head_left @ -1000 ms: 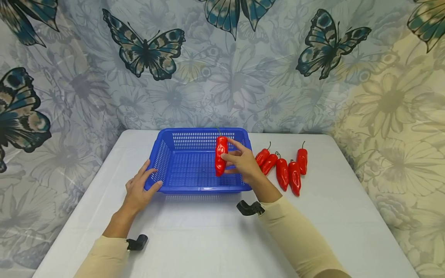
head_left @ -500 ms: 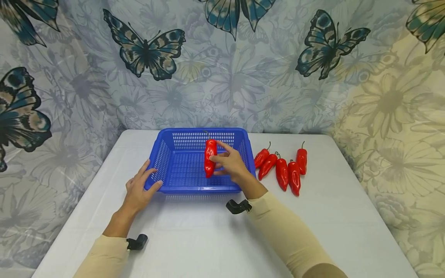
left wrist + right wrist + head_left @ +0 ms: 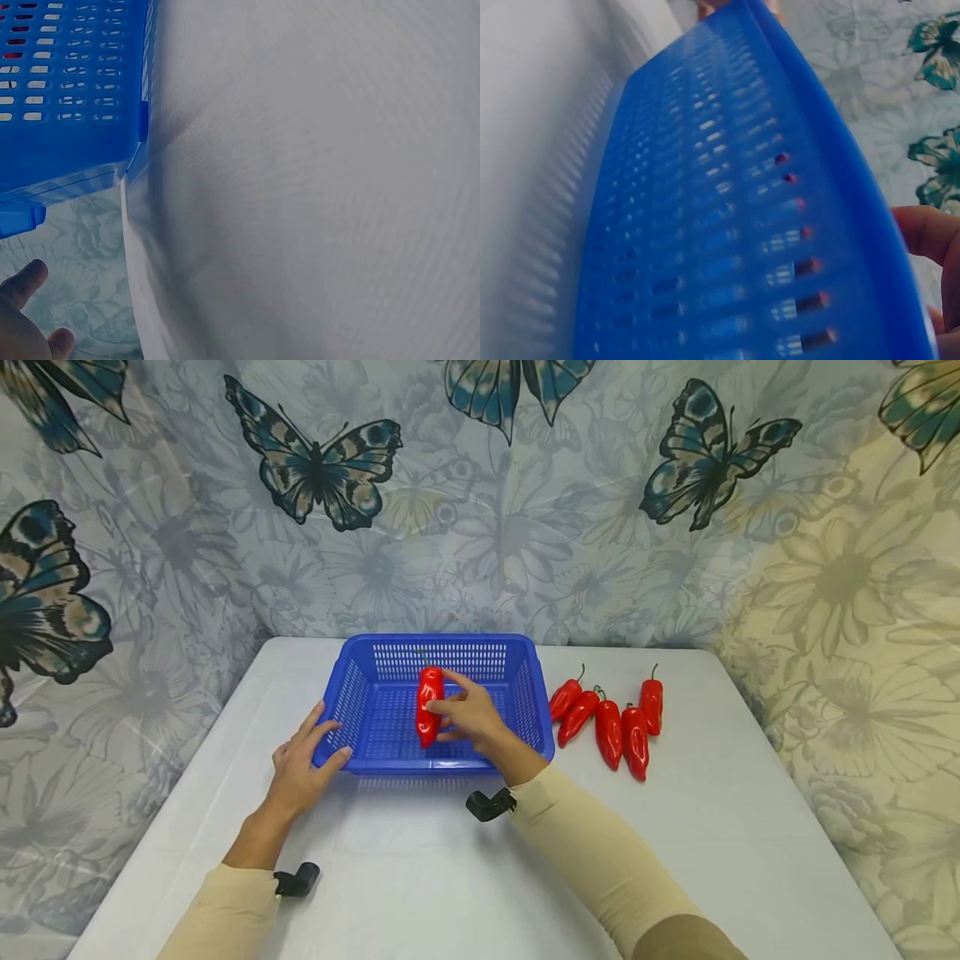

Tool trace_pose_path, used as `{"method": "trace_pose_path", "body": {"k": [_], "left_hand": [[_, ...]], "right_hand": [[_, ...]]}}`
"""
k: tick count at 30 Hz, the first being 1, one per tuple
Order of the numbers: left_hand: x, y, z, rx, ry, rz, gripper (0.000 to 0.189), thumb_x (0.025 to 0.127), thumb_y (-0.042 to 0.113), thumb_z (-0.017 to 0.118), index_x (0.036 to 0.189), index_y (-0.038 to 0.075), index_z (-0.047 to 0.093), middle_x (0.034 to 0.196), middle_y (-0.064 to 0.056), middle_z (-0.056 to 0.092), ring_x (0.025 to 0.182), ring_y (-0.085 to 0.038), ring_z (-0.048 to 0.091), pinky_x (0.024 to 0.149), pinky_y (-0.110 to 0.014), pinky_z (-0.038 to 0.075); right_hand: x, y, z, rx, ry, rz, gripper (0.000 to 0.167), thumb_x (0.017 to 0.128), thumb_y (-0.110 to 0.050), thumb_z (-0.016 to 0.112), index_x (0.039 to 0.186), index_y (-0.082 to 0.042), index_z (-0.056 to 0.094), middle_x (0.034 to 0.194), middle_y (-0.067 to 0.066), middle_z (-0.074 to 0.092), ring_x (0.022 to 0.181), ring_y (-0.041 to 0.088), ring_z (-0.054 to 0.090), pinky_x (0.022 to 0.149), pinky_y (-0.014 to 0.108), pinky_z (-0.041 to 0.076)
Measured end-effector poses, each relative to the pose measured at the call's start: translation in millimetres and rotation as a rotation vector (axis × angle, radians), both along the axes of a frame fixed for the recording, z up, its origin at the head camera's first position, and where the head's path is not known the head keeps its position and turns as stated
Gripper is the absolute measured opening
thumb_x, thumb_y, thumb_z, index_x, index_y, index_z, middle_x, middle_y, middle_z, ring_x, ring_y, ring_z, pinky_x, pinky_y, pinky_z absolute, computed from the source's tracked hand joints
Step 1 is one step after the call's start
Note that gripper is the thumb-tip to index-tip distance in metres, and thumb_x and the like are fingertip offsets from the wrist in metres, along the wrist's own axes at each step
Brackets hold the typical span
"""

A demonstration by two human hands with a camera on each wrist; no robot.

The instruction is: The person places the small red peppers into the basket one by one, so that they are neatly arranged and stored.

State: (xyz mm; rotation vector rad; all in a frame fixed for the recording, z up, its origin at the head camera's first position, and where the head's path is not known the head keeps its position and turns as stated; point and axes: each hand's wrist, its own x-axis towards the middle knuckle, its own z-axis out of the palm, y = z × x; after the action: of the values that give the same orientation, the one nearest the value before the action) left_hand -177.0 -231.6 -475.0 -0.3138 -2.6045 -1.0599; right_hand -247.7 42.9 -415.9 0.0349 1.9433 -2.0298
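My right hand [image 3: 471, 717] pinches a glossy red pepper [image 3: 430, 706] with a thin green stem, held upright over the blue plastic basket [image 3: 442, 767]. My left hand [image 3: 298, 770] rests at the basket's left rim with its fingers spread and relaxed. In the left wrist view, part of that hand [image 3: 21, 319] appears below the perforated basket wall [image 3: 67, 142]. The right wrist view is mostly filled by the basket's side [image 3: 697, 195]; the right hand [image 3: 934, 240] shows at its edge, and only bits of red show through the slots.
Several red peppers [image 3: 608, 735] lie on the white table [image 3: 450, 860] to the right of the basket. Behind the table hangs a butterfly-patterned cloth [image 3: 510, 543]. A black camera mount sits on each wrist, the right one [image 3: 489, 805] in front of the basket.
My right hand has carried the red pepper leftward across the basket, from its right side to near its middle, and slightly lower. The left hand has stayed at the left rim.
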Motion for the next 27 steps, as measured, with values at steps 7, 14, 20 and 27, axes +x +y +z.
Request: {"method": "trace_pose_path", "body": {"k": [7, 14, 20, 27], "left_hand": [[1.6, 0.2, 2.6, -0.004, -0.011, 0.006, 0.050, 0.090, 0.034, 0.061, 0.129, 0.004, 0.053, 0.156, -0.013, 0.024, 0.136, -0.045, 0.027, 0.097, -0.069, 0.011], [3.2, 0.6, 2.7, -0.006, -0.015, 0.017, 0.048, 0.090, 0.033, 0.061, 0.128, 0.005, 0.054, 0.156, -0.013, 0.025, 0.137, -0.044, 0.027, 0.098, -0.069, 0.012], [3.2, 2.0, 2.9, -0.008, -0.020, 0.018, 0.049, 0.090, 0.035, 0.060, 0.129, 0.004, 0.054, 0.156, -0.014, 0.024, 0.137, -0.044, 0.026, 0.097, -0.071, 0.012], [0.6, 0.9, 0.3, -0.010, -0.010, 0.011, 0.050, 0.091, 0.035, 0.060, 0.129, 0.004, 0.054, 0.156, -0.013, 0.025, 0.136, -0.044, 0.027, 0.097, -0.071, 0.012]], "right_hand": [[-1.6, -17.8, -1.6, 0.014, -0.017, 0.003, 0.069, 0.083, -0.002, 0.072, 0.144, -0.024, 0.046, 0.107, 0.019, 0.057, 0.070, 0.031, 0.066, 0.062, 0.048, 0.056], [-3.0, -38.2, -3.9, 0.042, -0.027, 0.011, 0.070, 0.083, -0.001, 0.072, 0.144, -0.023, 0.046, 0.101, 0.016, 0.057, 0.071, 0.031, 0.068, 0.065, 0.051, 0.056], [-2.7, -50.5, -2.3, 0.081, -0.049, -0.007, 0.069, 0.083, -0.001, 0.072, 0.143, -0.023, 0.046, 0.104, 0.017, 0.058, 0.072, 0.031, 0.068, 0.064, 0.050, 0.056], [-4.2, -61.0, -1.7, 0.141, -0.087, -0.048, 0.066, 0.084, -0.003, 0.072, 0.142, -0.022, 0.048, 0.107, 0.018, 0.060, 0.070, 0.030, 0.068, 0.060, 0.044, 0.057]]}}
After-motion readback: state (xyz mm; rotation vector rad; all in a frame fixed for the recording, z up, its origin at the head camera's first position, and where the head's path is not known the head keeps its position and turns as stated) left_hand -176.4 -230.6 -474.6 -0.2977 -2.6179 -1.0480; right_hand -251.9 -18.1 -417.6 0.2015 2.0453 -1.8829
